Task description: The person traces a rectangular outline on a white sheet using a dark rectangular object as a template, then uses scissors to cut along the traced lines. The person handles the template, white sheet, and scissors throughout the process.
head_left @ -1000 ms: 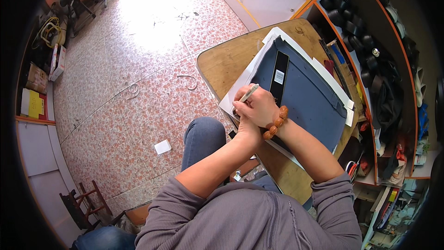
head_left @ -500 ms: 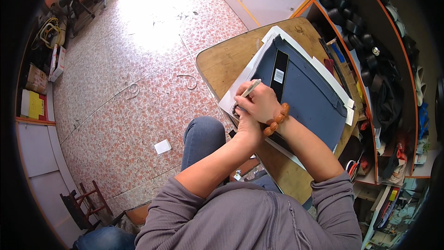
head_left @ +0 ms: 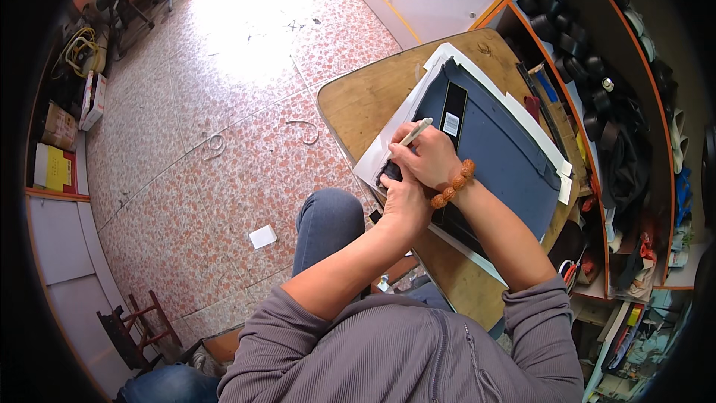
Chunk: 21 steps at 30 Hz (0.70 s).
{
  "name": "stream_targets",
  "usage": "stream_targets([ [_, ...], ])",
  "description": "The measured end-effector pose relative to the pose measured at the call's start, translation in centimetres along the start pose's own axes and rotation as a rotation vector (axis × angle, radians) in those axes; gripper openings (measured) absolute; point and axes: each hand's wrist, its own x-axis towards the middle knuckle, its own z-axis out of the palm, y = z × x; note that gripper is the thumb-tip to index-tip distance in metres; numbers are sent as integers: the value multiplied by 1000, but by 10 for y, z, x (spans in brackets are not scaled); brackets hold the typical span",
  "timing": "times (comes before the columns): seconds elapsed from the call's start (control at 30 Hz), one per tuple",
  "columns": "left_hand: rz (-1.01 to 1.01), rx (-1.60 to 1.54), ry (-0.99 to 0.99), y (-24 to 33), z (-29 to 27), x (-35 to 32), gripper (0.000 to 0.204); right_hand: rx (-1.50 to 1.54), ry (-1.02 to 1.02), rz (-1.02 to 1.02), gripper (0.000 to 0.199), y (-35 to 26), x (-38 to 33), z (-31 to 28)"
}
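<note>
A slim white pen (head_left: 418, 130) slants up from my right hand (head_left: 434, 155), its fingers closed round it. The pen's lower end points at the left edge of a dark blue-grey panel (head_left: 496, 160), which lies over white sheets (head_left: 369, 162). My left hand (head_left: 406, 198) is under and against the right one, thumb and fingers bent at a small black piece (head_left: 389, 172) by the panel's corner. Its fingertips are partly hidden, so I cannot make out what it grips. On the panel rests a black strip (head_left: 455, 101) with a white label.
The wooden table (head_left: 358, 101) carries the panel and sheets. Shelves with black rolls (head_left: 570, 41) stand close on the right. A white card (head_left: 262, 236) and thin curled strips (head_left: 302, 131) lie on the speckled floor. A small dark red stool (head_left: 142, 328) stands at lower left.
My right hand and the pen have shifted slightly to the right, and the pen is held a little differently. More of the black piece by my left hand shows now.
</note>
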Motion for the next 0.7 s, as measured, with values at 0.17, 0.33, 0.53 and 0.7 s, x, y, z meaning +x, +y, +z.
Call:
stream_targets([
  [0.17,-121,130,82,5,-13,-5,79,180,204,107,18,23,12,-5],
  [0.33,-84,148,25,-2,-29,0,84,493,255,202,21,44,15,-1],
  [0.53,-58,161,-124,-9,-50,14,100,758,270,305,21,64,22,7],
  [0.7,-14,63,-276,-23,-65,30,116,728,253,240,22,70,24,7],
])
